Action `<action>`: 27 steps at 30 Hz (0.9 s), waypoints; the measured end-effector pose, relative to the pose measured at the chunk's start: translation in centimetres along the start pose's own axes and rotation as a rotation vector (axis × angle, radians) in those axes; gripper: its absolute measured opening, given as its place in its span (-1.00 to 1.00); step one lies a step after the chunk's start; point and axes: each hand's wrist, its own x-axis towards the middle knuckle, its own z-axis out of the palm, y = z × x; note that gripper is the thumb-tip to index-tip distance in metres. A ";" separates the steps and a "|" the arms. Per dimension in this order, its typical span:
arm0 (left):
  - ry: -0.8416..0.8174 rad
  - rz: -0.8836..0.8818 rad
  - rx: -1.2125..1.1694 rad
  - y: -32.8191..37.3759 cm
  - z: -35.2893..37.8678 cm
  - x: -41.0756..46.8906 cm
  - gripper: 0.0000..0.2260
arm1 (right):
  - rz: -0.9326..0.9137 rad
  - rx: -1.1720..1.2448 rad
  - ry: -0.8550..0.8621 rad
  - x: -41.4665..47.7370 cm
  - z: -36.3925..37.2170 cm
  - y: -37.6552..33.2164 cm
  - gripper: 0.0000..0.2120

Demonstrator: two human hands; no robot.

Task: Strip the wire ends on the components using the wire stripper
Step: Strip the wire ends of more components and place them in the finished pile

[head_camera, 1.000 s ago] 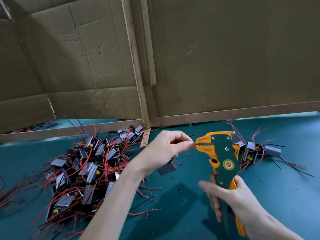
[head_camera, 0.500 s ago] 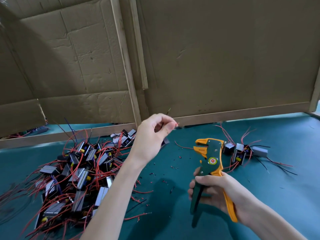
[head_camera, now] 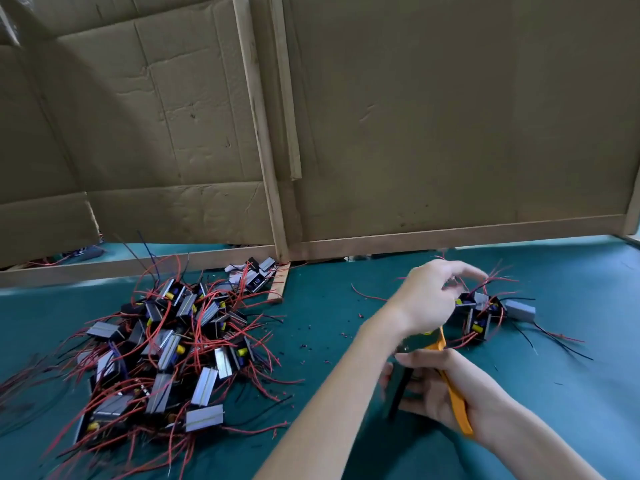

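A big heap of components [head_camera: 166,341], black and grey blocks with red wires, lies on the left of the green mat [head_camera: 571,393]. To the right is a small group of components [head_camera: 479,318]. My left hand [head_camera: 433,292] reaches across over that small group, blurred, its fingers arched loosely, and I see nothing plainly held in it. Nearer to me, my right hand [head_camera: 446,393] grips the handles of the orange and dark green wire stripper [head_camera: 453,400]. My left wrist hides the stripper's head.
Cardboard panels [head_camera: 415,133] in wooden frames stand along the back of the mat. A loose wooden strip [head_camera: 277,289] lies by the heap. Small bits of stripped insulation [head_camera: 308,341] dot the middle, and a loose red wire [head_camera: 367,296] lies there.
My left hand has swung from the middle over to the small group on the right. My right hand has lowered the stripper towards me, and my left wrist now covers its head.
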 end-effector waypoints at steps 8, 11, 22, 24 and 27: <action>-0.228 -0.482 0.534 -3.6 -13.9 -8.8 -0.75 | -0.005 0.013 0.004 0.3 -0.1 0.3 -0.82; -0.219 -0.757 0.626 -6.0 -17.0 -10.8 -0.77 | -0.009 0.004 0.002 0.4 -0.1 0.4 -0.84; -0.158 -0.851 0.588 -10.2 -16.8 -11.3 -0.91 | -0.027 0.032 0.008 0.4 -0.6 0.3 -0.80; -0.067 -0.776 0.541 -9.9 -17.1 -11.1 -0.89 | -0.026 0.031 0.007 0.4 -0.6 0.3 -0.83; -0.049 -0.721 0.491 -9.4 -16.9 -10.8 -0.82 | -0.026 0.028 0.005 0.4 -0.7 0.2 -0.85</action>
